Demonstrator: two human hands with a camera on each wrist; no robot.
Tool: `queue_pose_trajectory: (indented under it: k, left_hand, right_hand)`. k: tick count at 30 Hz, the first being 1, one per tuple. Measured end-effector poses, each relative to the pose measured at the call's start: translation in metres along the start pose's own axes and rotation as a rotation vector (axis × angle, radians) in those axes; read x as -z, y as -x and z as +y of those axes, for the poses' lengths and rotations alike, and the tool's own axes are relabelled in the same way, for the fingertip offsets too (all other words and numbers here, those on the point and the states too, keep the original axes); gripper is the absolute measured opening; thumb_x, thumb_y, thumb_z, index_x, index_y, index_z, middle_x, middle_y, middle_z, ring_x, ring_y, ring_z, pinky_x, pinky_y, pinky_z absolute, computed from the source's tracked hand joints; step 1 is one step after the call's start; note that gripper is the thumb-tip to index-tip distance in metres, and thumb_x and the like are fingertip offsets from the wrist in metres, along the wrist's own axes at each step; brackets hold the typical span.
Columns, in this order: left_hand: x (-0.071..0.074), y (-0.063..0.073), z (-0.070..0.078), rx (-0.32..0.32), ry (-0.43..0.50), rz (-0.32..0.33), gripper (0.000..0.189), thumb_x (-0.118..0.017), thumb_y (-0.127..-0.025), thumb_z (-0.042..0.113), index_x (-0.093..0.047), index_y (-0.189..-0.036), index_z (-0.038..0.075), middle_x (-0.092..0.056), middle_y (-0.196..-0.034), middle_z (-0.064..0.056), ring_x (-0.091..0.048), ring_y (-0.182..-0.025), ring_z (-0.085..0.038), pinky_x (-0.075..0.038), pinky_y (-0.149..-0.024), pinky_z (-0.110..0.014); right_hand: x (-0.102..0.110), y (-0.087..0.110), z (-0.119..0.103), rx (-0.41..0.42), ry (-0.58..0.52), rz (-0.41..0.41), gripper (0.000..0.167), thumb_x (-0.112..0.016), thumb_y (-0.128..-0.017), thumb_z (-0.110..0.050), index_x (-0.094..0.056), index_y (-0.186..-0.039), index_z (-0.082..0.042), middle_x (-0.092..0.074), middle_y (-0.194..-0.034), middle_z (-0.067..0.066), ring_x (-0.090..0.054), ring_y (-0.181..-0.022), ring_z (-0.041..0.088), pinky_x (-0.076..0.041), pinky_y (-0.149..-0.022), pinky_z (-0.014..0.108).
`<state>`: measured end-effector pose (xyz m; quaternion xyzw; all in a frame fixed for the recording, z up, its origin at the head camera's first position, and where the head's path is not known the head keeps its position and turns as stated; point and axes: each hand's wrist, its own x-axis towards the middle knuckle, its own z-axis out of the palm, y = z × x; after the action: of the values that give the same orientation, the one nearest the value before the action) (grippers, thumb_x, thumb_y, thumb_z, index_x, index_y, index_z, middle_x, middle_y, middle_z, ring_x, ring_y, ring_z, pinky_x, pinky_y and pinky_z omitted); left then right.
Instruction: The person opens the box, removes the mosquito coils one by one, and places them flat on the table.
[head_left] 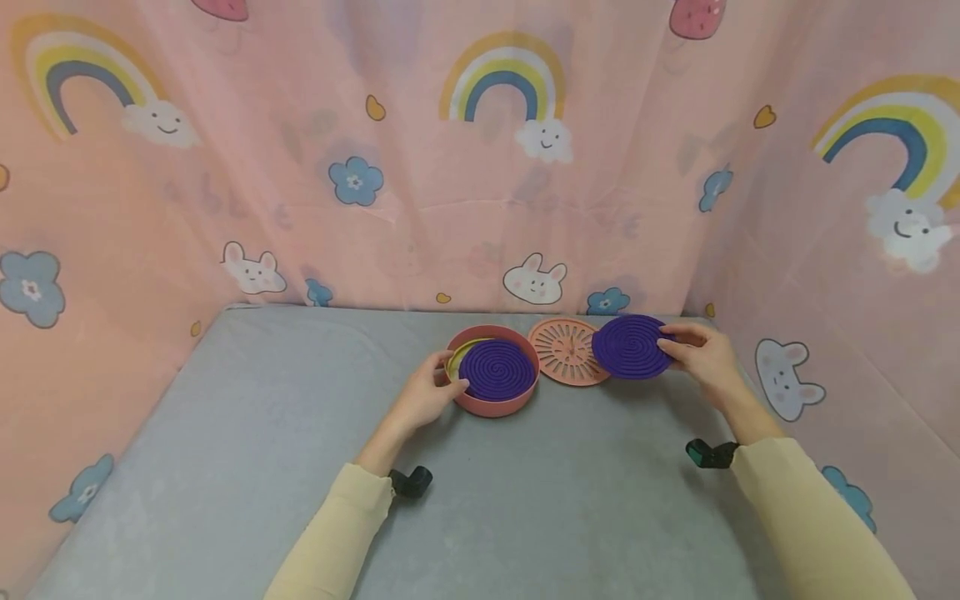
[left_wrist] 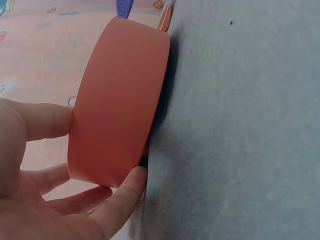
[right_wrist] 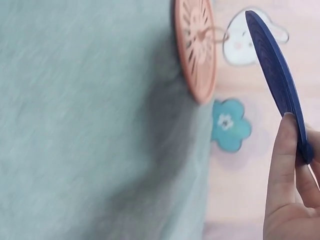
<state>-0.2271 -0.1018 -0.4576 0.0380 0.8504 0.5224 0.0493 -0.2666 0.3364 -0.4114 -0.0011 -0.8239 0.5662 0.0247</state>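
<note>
Presently the right hand [head_left: 705,358] pinches one purple coil [head_left: 632,347] by its right edge, held up to the right of the round box [head_left: 495,409]. From the fingertips this coil reaches leftward, with the slotted lid [head_left: 564,352] beside the box. The left hand [head_left: 422,398] grips the box's left wall, nearer the second coil [head_left: 497,370] inside.

Fingers [head_left: 687,331] pinching purple disc [head_left: 632,347], pink box [head_left: 493,409]

Tin [head_left: 495,408] on table [head_left: 487,500], disc [head_left: 497,369] in tin; lid [head_left: 562,354] right of tin; second disc [head_left: 633,347] farther right, raised.
</note>
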Motion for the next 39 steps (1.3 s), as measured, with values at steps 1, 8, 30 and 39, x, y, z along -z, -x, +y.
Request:
queue_pose_trajectory:
  k: [1,8,30,39]
  left_hand:
    - [0.0,0.0,0.0,0.0,0.001,0.001,0.062,-0.07,-0.097,0.027,-0.044,-0.151,0.011,-0.048,-0.15,-0.017,-0.052,-0.133,-0.034,-0.045,-0.105,-0.056]
    - [0.001,0.0,0.0,-0.006,0.001,-0.003,0.063,-0.07,-0.097,0.027,-0.044,-0.152,0.01,-0.047,-0.15,-0.017,-0.052,-0.133,-0.034,-0.045,-0.105,-0.055]
    - [-0.001,0.002,0.0,-0.016,0.014,-0.002,0.062,-0.07,-0.097,0.025,-0.045,-0.151,0.008,-0.048,-0.149,-0.018,-0.052,-0.133,-0.036,-0.045,-0.104,-0.056]
    - [0.001,0.001,0.0,-0.009,0.005,-0.005,0.062,-0.07,-0.097,0.026,-0.044,-0.151,0.01,-0.048,-0.15,-0.017,-0.051,-0.134,-0.035,-0.044,-0.105,-0.057]
  right_hand:
    - [0.002,0.001,0.002,-0.014,0.01,0.013,0.044,-0.064,-0.101,-0.013,-0.053,-0.138,0.009,-0.062,-0.101,-0.012,-0.066,-0.083,0.002,-0.058,-0.076,0.023]
    - [0.015,0.003,0.021,-0.114,0.096,0.085,0.05,-0.063,-0.102,-0.021,-0.051,-0.141,0.008,-0.06,-0.106,-0.006,-0.061,-0.082,0.001,-0.058,-0.075,0.023]
    - [0.024,0.002,0.066,-0.089,0.237,0.033,0.045,-0.056,-0.103,-0.009,-0.047,-0.137,0.019,-0.049,-0.128,0.042,-0.066,-0.071,0.003,-0.059,-0.066,0.024]
    - [0.034,0.011,0.056,-0.032,0.327,0.041,0.042,-0.053,-0.104,-0.011,-0.051,-0.134,0.019,-0.054,-0.129,0.041,-0.064,-0.08,0.0,-0.058,-0.068,0.023]
